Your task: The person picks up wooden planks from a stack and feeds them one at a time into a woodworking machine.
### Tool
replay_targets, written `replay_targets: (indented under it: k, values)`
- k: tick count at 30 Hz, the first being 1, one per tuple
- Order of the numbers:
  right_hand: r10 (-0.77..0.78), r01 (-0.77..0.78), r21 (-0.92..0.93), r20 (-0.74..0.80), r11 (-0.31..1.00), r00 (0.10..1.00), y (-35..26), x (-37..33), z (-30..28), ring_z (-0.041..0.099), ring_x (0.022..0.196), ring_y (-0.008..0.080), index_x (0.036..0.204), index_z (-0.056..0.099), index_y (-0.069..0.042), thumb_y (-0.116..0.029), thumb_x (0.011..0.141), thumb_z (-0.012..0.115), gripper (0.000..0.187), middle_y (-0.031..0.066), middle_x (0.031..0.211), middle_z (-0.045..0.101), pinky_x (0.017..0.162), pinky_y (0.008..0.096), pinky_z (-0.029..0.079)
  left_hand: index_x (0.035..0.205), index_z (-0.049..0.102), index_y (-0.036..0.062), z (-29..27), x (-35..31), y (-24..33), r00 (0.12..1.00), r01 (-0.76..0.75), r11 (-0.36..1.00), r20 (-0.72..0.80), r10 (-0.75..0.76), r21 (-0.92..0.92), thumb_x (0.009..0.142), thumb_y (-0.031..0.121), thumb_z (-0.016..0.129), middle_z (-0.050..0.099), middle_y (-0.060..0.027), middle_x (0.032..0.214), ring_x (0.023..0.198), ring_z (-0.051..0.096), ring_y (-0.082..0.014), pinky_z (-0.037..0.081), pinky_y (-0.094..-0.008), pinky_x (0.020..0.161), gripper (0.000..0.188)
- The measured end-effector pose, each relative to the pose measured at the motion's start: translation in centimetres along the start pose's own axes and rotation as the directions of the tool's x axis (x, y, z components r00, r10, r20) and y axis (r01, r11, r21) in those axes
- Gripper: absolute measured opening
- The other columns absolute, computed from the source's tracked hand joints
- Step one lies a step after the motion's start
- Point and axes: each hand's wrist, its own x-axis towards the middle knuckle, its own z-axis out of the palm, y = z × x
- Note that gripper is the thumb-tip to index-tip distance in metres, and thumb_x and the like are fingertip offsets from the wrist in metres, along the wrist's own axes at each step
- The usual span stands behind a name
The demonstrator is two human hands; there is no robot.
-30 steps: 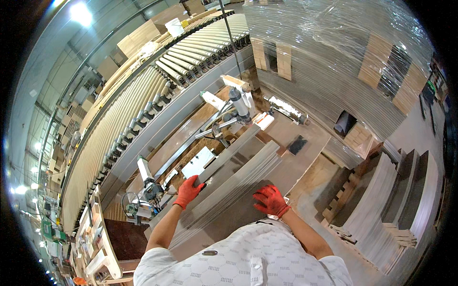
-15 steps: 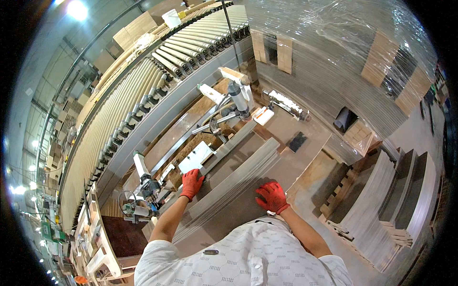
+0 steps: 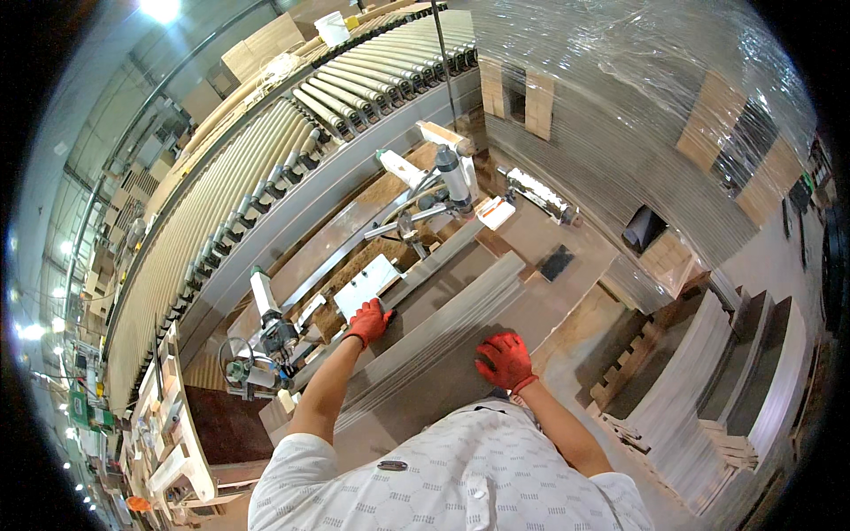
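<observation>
A red glove covers my left hand (image 3: 369, 323), which lies on the long narrow grey-brown board along the machine's near edge. Its fingers stretch out beside a white plate (image 3: 367, 283), and I see nothing gripped in them. My right hand (image 3: 505, 361), also gloved in red, rests on the brown work surface (image 3: 416, 389) with its fingers apart and slightly bent. Between the two hands, a stack of long thin strips (image 3: 443, 323) runs diagonally across that surface.
Clamp-like cylinders (image 3: 453, 177) and another machine head (image 3: 276, 332) stand beyond the board. Behind them runs a roller conveyor (image 3: 239, 195). Film-wrapped stacked panels (image 3: 602, 168) rise at the far right; more stacked panels (image 3: 682, 407) sit on the right. A black pad (image 3: 556, 263) lies on the bench.
My left hand has shifted slightly right and up along the board. The right hand stays almost in place. The whole view has tilted a little.
</observation>
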Motion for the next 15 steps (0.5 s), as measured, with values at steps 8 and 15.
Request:
replay_targets:
  k: [8,15]
  values:
    - [-0.024,0.024,-0.019,-0.011,1.0,1.0,0.3,-0.3,0.2,0.064,0.117,0.0336,0.117,0.077,-0.017,-0.034,0.086,0.082,0.036,0.0086,0.121,0.07,0.106,0.0526,0.049,0.154,0.044,0.0056,-0.5,0.9,0.4,0.996,0.013,1.0,0.088,-0.015,0.027,0.106,0.071,0.053,0.058,-0.031,0.147,0.131,0.062,-0.0527,0.051,-0.0676,0.102,0.081]
    - [-0.014,0.014,-0.028,-0.009,1.0,1.0,-0.2,0.0,-0.2,0.065,0.114,0.0321,0.114,0.077,-0.018,-0.034,0.086,0.083,0.033,0.0067,0.119,0.071,0.104,0.0505,0.05,0.151,0.043,0.0023,-0.8,1.7,0.1,0.984,0.033,0.995,0.172,-0.05,0.097,0.104,0.077,0.051,0.057,-0.0368,0.145,0.127,0.064,-0.057,0.053,-0.0649,0.104,0.088]
